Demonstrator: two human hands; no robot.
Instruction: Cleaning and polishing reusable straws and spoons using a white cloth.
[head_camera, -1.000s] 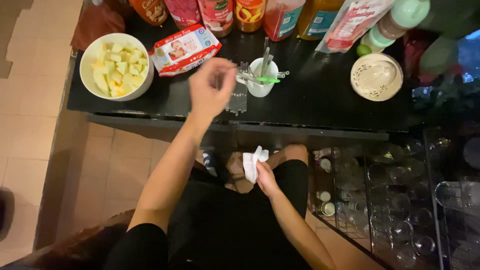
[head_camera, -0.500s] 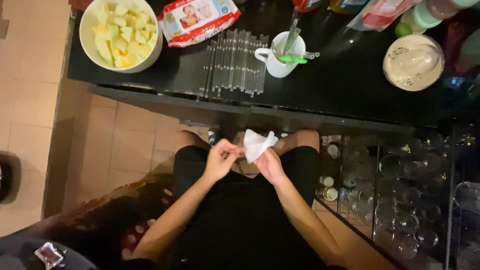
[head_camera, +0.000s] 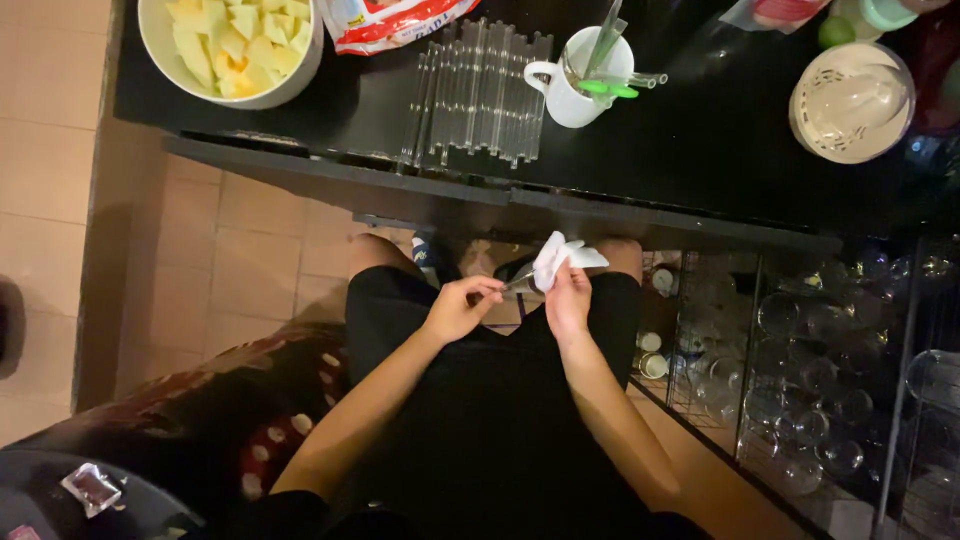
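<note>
Since the earlier frame the left hand (head_camera: 458, 308) has come down off the counter (head_camera: 700, 150) to the lap below its near edge, its grip pinching a clear rod (head_camera: 520, 284) that the right hand (head_camera: 567, 300) clasps in a white tissue (head_camera: 556, 258).

black counter (head_camera: 700, 150) — fruit bowl (head_camera: 232, 48) | clear rods (head_camera: 478, 92) | white mug (head_camera: 583, 75) | lidded cup (head_camera: 850, 102)
</note>
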